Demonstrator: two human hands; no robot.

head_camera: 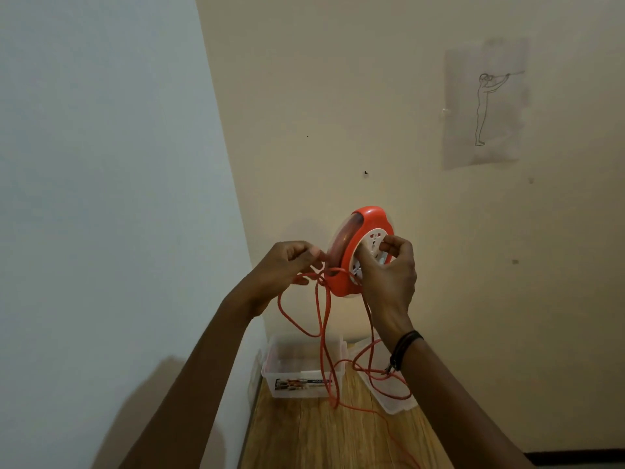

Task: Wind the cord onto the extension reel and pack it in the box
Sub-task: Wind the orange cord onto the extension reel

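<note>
Up against the wall, my right hand (389, 275) pinches the white hub of the orange reel (358, 252); left hand (287, 262) closed on the cord (321, 319), loops hanging to the wooden counter (304, 434). Clear box (304, 370) below, label unreadable.

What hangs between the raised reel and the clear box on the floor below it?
In the head view, only slack loops of the red cord hang between the reel and the clear box; behind them is bare wall.

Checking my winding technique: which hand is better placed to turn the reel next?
Right hand: its fingers already grip the white socket disc of the red plastic reel. The left hand pinches the red cord, guiding it.
</note>
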